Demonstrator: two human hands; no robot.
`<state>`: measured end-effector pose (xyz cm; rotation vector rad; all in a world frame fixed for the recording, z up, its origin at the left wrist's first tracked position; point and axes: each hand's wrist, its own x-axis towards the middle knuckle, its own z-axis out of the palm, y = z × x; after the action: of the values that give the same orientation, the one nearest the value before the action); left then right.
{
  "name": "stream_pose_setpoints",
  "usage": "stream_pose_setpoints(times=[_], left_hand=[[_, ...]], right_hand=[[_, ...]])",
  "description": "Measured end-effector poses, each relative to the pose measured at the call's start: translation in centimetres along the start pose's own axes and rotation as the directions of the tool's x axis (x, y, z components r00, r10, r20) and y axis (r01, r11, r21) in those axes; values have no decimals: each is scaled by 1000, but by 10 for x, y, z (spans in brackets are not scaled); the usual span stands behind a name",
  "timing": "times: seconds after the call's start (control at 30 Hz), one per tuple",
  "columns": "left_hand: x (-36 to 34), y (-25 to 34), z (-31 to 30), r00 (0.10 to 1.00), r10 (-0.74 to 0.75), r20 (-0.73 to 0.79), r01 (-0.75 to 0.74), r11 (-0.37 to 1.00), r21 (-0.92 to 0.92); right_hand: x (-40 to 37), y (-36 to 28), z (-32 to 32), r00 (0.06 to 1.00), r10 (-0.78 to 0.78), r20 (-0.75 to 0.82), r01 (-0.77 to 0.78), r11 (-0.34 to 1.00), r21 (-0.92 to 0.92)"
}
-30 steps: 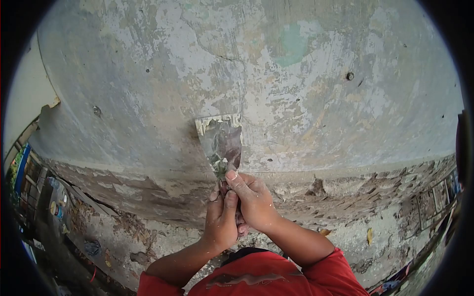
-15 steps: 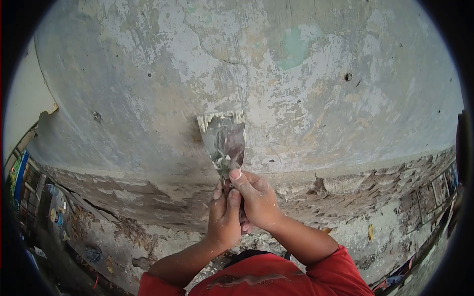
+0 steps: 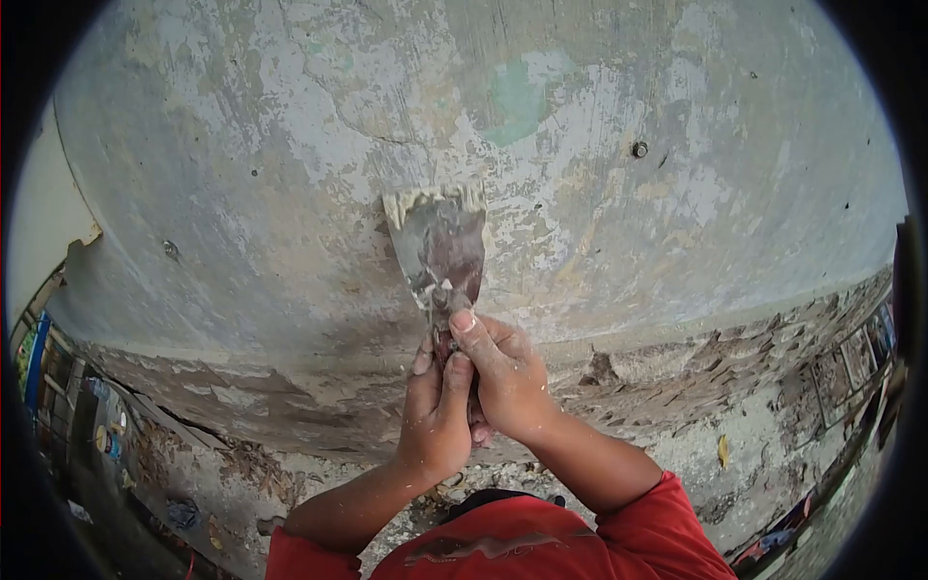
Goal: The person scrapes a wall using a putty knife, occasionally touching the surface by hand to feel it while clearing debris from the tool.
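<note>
A wide metal scraper (image 3: 440, 242) points upward against the wall (image 3: 599, 222), whose paint is patchy and worn. Pale, crumbly material lines its broad top edge, and bits of it lie low on the blade. Both hands are closed around the handle, which they mostly cover. My left hand (image 3: 435, 416) grips it from the left side, thumb upright. Slightly higher, my right hand (image 3: 503, 377) holds it from the right, its thumb pressed near the base of the blade. Both hands carry pale dust.
Below the painted wall runs a rough, broken band (image 3: 677, 372). Dry leaves (image 3: 256, 474) and a yellow leaf (image 3: 722, 450) lie on the ground. Bars and clutter stand at the far left. A bolt (image 3: 640, 149) sticks out of the wall at right.
The scraper and both hands have moved up relative to the wall, with the grip about the same. The wall's marks have shifted left in view.
</note>
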<state>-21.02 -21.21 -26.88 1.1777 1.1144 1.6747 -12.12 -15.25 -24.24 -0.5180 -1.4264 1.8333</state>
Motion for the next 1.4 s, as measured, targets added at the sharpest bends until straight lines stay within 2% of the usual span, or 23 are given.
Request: stream_pose_setpoints(times=[0.23,0.3,0.33,0.37,0.43,0.47,0.53,0.57,0.63,0.67,0.7,0.77,0.83,0.87,0.93,1.0,1.1,1.17,1.2,1.23,1.3,1.37,1.4], left_hand=[[-5,11,11,994,-107,-14,106,993,-56],[-7,-16,10,985,39,-168,-27,997,73],[10,-21,9,902,425,-78,-381,867,322],[14,-13,1,906,417,-76,-372,869,328],[13,2,-23,929,40,367,147,871,-468],[9,-5,-16,927,33,373,156,871,-466],[-7,-41,10,967,256,5,-254,959,122],[-11,-54,14,892,439,-105,-350,819,455],[-6,-39,12,874,486,-29,-393,739,547],[-9,-11,15,990,133,-51,-119,969,217],[-8,6,18,974,-223,50,228,965,-130],[-5,-27,13,975,-204,84,216,962,-168],[-19,-65,20,985,167,-39,-160,977,138],[-35,-54,26,995,-99,-27,100,994,38],[-23,-44,35,996,-87,-3,87,996,22],[-18,-16,41,959,-280,51,284,952,-113],[-10,-33,42,976,-211,49,215,972,-91],[-12,-83,44,912,408,34,-395,853,342],[-25,-85,54,986,140,-89,-128,984,121],[-20,-72,60,987,142,-79,-133,984,118],[-16,-38,61,969,-222,107,223,975,1],[-3,-20,62,896,-302,326,354,928,-113],[-2,-19,70,911,-250,327,328,921,-210]], right_hand=[[0,1,-4,995,-101,25,101,995,-3],[3,13,-7,990,-140,-26,138,988,-69],[4,-1,-5,994,-112,-4,112,994,-9],[4,-16,-2,997,-81,16,80,995,52],[1,-25,-1,998,-56,12,55,995,88],[-2,-17,-5,1000,-4,29,2,998,70],[-12,12,-16,998,55,13,-55,998,-40],[-14,15,-16,999,43,8,-42,998,-36],[-16,14,-16,997,-74,-16,74,997,12],[-16,2,-20,998,-60,-4,59,994,-92],[-14,0,-22,999,-36,-14,34,996,-83],[-11,-1,-25,999,33,20,-32,999,-30],[-31,15,-31,978,207,-13,-207,975,-80],[-36,39,-33,994,76,-73,-79,996,-44],[-28,52,-35,966,-202,-160,194,979,-66],[-37,4,-40,994,6,-108,-9,1000,-29],[-37,-9,-48,976,215,-23,-216,976,-16],[-48,26,-54,985,45,-167,-61,994,-93],[-51,41,-61,983,63,-175,-75,995,-63],[-48,32,-63,982,54,-183,-67,996,-63],[-52,4,-62,977,21,-213,-18,1000,18],[-57,-24,-68,977,100,-190,-108,994,-30],[-58,-26,-70,949,-131,-286,73,976,-205]])
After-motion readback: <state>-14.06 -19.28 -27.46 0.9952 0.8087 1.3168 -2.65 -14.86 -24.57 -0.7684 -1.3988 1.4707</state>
